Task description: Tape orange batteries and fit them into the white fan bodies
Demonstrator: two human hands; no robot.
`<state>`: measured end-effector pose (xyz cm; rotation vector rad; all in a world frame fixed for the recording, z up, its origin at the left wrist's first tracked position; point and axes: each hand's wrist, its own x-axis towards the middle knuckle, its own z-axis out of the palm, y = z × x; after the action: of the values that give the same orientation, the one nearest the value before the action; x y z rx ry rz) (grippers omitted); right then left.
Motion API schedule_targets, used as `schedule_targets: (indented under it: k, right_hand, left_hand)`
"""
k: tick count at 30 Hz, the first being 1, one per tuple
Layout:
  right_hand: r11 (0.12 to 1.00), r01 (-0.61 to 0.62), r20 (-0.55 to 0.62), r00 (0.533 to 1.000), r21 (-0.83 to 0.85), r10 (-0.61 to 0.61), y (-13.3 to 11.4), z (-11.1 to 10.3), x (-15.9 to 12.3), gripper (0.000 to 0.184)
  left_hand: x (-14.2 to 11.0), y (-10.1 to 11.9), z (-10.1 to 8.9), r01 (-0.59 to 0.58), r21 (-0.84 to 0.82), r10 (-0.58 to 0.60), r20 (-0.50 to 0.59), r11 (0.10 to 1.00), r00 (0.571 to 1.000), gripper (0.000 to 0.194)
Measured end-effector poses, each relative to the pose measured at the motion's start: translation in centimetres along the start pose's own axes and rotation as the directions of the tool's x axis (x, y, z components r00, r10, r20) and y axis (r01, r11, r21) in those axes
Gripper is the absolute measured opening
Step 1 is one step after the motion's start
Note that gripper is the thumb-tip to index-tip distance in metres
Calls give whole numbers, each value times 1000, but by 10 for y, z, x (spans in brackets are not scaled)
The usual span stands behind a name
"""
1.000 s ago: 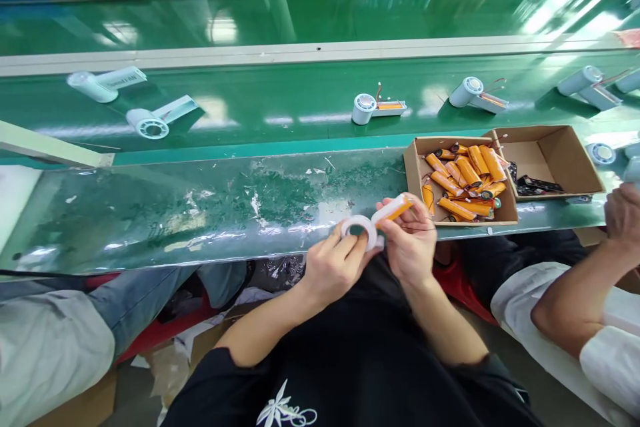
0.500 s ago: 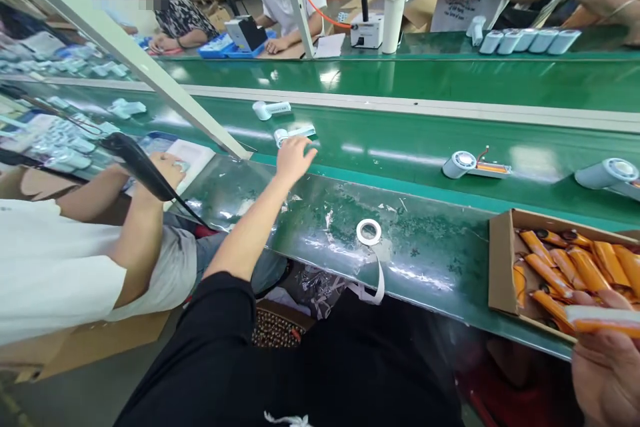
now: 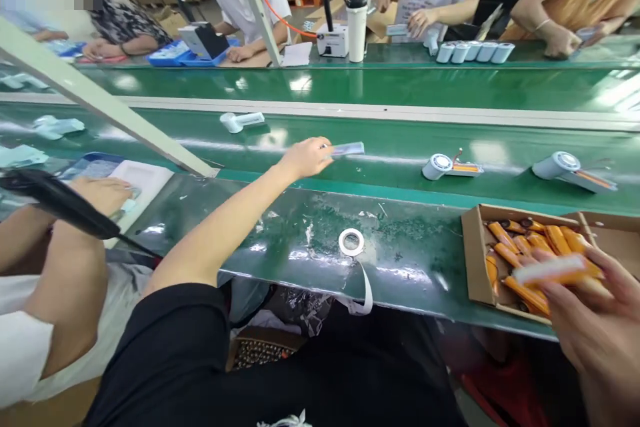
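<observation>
The tape roll (image 3: 351, 233) is white, the packed batteries (image 3: 535, 240) orange.

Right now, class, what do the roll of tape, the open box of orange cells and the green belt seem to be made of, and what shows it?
Tape roll: satin white plastic film or paper; its thin loose end bends like ribbon.
Box: matte cardboard, judging by its plain brown walls.
Belt: smooth, glossy plastic or perhaps rubber; it reflects the lights.
</observation>
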<state>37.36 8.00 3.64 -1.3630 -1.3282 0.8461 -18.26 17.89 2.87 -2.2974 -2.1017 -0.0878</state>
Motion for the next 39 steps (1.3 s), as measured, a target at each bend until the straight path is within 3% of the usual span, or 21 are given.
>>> schedule_targets:
  k: [2,4,8,13,17,21,24,28,36,39]
  right_hand:
    - [1000,6,158,987,14,-8,-36,40,22,61]
    - [988,44,337,937,147,-92,-53,84,50,61]
    - [981,66,578,801,180,-160,-45,161,101,62]
    - [969,242,673,725,-45,-150,-24,217,123,51]
    - [841,481,733,661,-248,-162,-25,229,125,50]
    - [493,738,816,571,-462,-91,-37,231,122,48]
    - [323,786,829,559,-527,-5,-41,233,117,50]
    - [289,793,836,547,-536,50,-36,236,114,52]
    - [270,861,902,419,-432,109,-34,258,124,45]
    - [261,871,909,402,-416,108,-39,258,132,39]
  left_hand:
    - [10,43,12,-252,-44,253,38,967,967,38]
    - [19,76,20,-384,-94,391,83,919,917,35]
    - [40,102,21,-403,-175,429,153,898,890,20]
    - [53,101,8,-341,-249,392,192,906,900,19]
    - [55,109,6,-245,-246,295,193,938,936,28]
    - [61,122,9,-169,-241,218,190,956,957,30]
    - [67,129,11,-120,-248,170,188,961,967,30]
    - [70,135,12,-79,-271,132,181,959,975,26]
    - [70,146,16,-49,-332,101,142,942,985,23]
    - [72,152,12,-56,-369,97,93,928,991,23]
